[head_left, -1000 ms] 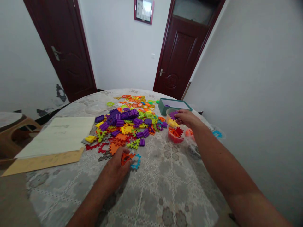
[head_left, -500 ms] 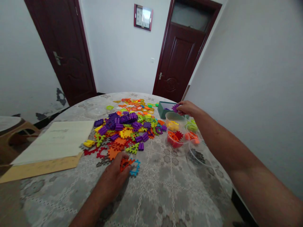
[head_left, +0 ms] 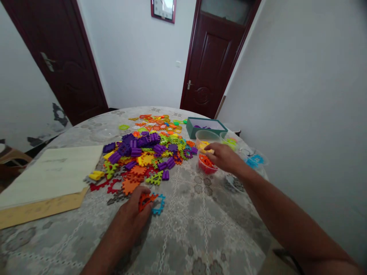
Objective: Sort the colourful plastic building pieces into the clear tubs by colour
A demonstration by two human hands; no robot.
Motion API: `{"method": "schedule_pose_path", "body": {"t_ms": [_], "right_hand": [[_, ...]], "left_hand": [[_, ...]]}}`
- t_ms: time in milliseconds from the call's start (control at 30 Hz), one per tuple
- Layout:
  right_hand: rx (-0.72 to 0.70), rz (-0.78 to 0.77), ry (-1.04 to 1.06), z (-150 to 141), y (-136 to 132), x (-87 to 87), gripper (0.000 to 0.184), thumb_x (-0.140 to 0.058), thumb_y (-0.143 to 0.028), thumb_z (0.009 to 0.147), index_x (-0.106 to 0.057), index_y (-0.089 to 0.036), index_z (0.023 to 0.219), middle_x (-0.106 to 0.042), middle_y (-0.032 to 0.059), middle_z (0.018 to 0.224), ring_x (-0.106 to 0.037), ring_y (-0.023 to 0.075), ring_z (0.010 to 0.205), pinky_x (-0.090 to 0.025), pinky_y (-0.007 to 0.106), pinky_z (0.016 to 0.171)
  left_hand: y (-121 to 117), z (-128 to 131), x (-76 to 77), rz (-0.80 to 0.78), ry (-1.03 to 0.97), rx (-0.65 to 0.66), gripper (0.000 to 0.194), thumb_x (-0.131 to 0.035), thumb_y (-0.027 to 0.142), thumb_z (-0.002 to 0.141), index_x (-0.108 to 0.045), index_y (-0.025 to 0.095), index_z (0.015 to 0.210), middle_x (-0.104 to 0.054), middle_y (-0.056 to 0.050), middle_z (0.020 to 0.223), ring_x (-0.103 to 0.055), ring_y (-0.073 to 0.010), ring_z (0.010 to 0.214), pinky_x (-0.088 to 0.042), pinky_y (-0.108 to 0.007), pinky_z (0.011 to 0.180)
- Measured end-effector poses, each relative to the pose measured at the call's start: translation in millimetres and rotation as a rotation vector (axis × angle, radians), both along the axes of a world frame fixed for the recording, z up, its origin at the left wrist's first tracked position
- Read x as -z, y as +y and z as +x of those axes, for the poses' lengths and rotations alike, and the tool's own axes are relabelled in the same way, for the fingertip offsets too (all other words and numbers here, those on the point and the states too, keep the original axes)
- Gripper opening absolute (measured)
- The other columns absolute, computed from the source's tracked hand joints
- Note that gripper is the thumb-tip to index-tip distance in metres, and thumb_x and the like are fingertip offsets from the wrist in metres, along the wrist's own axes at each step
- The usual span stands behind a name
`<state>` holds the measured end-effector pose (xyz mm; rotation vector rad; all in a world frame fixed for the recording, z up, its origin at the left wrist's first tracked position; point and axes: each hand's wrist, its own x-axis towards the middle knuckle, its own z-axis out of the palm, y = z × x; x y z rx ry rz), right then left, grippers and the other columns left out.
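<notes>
My left hand (head_left: 134,210) rests on the table at the front, fingers curled round an orange toothed triangular building piece (head_left: 145,200). Against that piece lies a blue toothed frame piece (head_left: 159,204). My right hand (head_left: 225,156) is above the clear tub of red and orange pieces (head_left: 207,166), its fingers stretched leftward with nothing visible in them. Behind it stand a tub of yellow pieces (head_left: 204,146) and a green box (head_left: 195,131) with purple pieces inside. A big heap of mixed building pieces (head_left: 143,152) lies left of the tubs.
Tubs with blue pieces (head_left: 254,160), lime pieces (head_left: 231,142) and grey pieces (head_left: 235,182) stand at the right, partly behind my right arm. White paper sheets (head_left: 54,172) lie on a tan folder (head_left: 43,212) at the left. More small pieces (head_left: 157,124) lie beyond the heap.
My right hand has come back from the green box to the red tub, and the purple piece is gone from its fingers. My left hand keeps its hold. The view has shifted right.
</notes>
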<state>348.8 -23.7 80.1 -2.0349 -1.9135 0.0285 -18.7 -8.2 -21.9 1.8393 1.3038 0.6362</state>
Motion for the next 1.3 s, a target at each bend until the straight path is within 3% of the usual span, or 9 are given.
{"method": "schedule_pose_path", "body": {"t_ms": [133, 267, 400, 533, 700, 800, 933, 1100, 1300], "right_hand": [[0.116, -0.140, -0.187, -34, -30, 28.7, 0.026, -0.061, -0.036, 0.102, -0.073, -0.018, 0.118, -0.073, 0.0187, 0.121, -0.070, 0.0306, 0.109, -0.053, 0.039, 0.092], [0.252, -0.207, -0.279, -44, -28, 43.1, 0.024, -0.054, -0.024, 0.104, -0.072, -0.016, 0.117, -0.073, 0.0213, 0.117, -0.073, 0.0311, 0.100, -0.054, 0.038, 0.082], [0.304, -0.184, -0.305, -46, -24, 48.6, 0.027, -0.047, -0.012, 0.102, -0.071, -0.015, 0.114, -0.072, 0.0204, 0.111, -0.074, 0.0305, 0.097, -0.054, 0.038, 0.077], [0.321, -0.081, -0.268, -53, -30, 52.6, 0.023, -0.049, -0.021, 0.104, -0.070, -0.019, 0.114, -0.069, 0.0175, 0.118, -0.072, 0.0260, 0.096, -0.054, 0.033, 0.076], [-0.046, 0.121, 0.165, -87, -44, 59.7, 0.020, -0.055, -0.031, 0.104, -0.071, -0.022, 0.113, -0.072, 0.0112, 0.111, -0.069, 0.0224, 0.093, -0.052, 0.034, 0.085], [-0.184, 0.056, 0.574, -111, -49, 68.0, 0.024, -0.058, -0.038, 0.103, -0.071, -0.024, 0.118, -0.074, 0.0055, 0.097, -0.066, 0.0187, 0.077, -0.052, 0.032, 0.075], [-0.255, -0.104, 0.947, -131, -47, 84.4, 0.032, -0.064, -0.040, 0.098, -0.067, -0.026, 0.127, -0.073, 0.0036, 0.100, -0.064, 0.0156, 0.070, -0.050, 0.029, 0.063], [-0.212, -0.154, 1.111, -126, -39, 92.5, 0.027, -0.067, -0.036, 0.093, -0.068, -0.022, 0.117, -0.066, -0.0010, 0.082, -0.060, 0.0128, 0.060, -0.049, 0.025, 0.053], [-0.155, 0.069, 1.000, -82, -53, 50.6, 0.030, -0.067, -0.033, 0.093, -0.069, -0.022, 0.120, -0.066, -0.0016, 0.079, -0.063, 0.0128, 0.062, -0.052, 0.024, 0.055]], "left_hand": [[3, -2, 4.8, 0.023, 0.026, 0.022, 0.034, -0.061, 0.053, 0.088, -0.062, 0.030, 0.113, -0.076, -0.007, 0.110, -0.072, -0.0304, 0.098, -0.053, -0.039, 0.087], [6, 0, 1.3, 0.037, 0.037, 0.015, 0.035, -0.062, 0.054, 0.087, -0.061, 0.030, 0.113, -0.075, -0.007, 0.112, -0.071, -0.0314, 0.099, -0.054, -0.041, 0.089], [6, 2, -5.7, 0.061, 0.032, 0.012, 0.036, -0.064, 0.053, 0.084, -0.063, 0.029, 0.111, -0.075, -0.007, 0.113, -0.071, -0.0311, 0.100, -0.055, -0.041, 0.090], [5, 2, -10.4, 0.087, 0.025, -0.017, 0.034, -0.064, 0.049, 0.084, -0.065, 0.029, 0.111, -0.075, -0.007, 0.112, -0.072, -0.0292, 0.098, -0.055, -0.039, 0.087], [-1, 7, -18.3, 0.014, -0.047, -0.009, 0.036, -0.060, 0.048, 0.091, -0.060, 0.027, 0.119, -0.071, -0.001, 0.089, -0.068, -0.0224, 0.077, -0.051, -0.032, 0.069], [-6, 14, -21.2, -0.075, -0.181, 0.017, 0.037, -0.062, 0.047, 0.091, -0.057, 0.025, 0.121, -0.067, 0.002, 0.078, -0.066, -0.0193, 0.069, -0.049, -0.029, 0.064], [-12, 24, -21.5, -0.185, -0.338, 0.040, 0.039, -0.066, 0.045, 0.089, -0.053, 0.024, 0.120, -0.068, 0.003, 0.079, -0.067, -0.0171, 0.066, -0.051, -0.028, 0.063], [-10, 27, -18.1, -0.208, -0.371, 0.030, 0.046, -0.068, 0.049, 0.087, -0.053, 0.023, 0.121, -0.071, 0.001, 0.079, -0.071, -0.0195, 0.070, -0.055, -0.031, 0.067], [8, 16, -10.7, -0.045, -0.102, -0.065, 0.059, -0.067, 0.063, 0.085, -0.058, 0.023, 0.127, -0.062, 0.005, 0.063, -0.060, -0.0186, 0.055, -0.044, -0.028, 0.054]]}}
